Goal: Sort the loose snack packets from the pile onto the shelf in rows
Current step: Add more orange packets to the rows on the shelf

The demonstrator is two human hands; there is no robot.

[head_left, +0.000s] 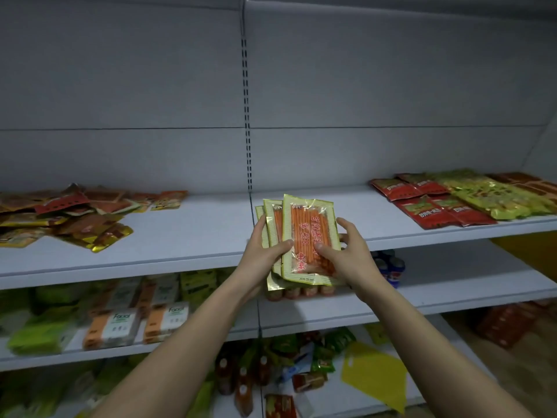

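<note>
Both hands held a fanned stack of packets [309,239] above the shelf [193,224] front edge.

Left hand [265,251] and right hand [346,248] each closed a grip on a side edge. The packets looked light, flat, flexible and slick; edge support should keep them aligned.

We're in a shop aisle: grey metal shelves [193,254] on a slotted upright [246,116], snack packets in rows [464,200] at right, a loose pile [66,215] at left, tissue packs [114,324] and bottles [241,384] stocked below.
</note>
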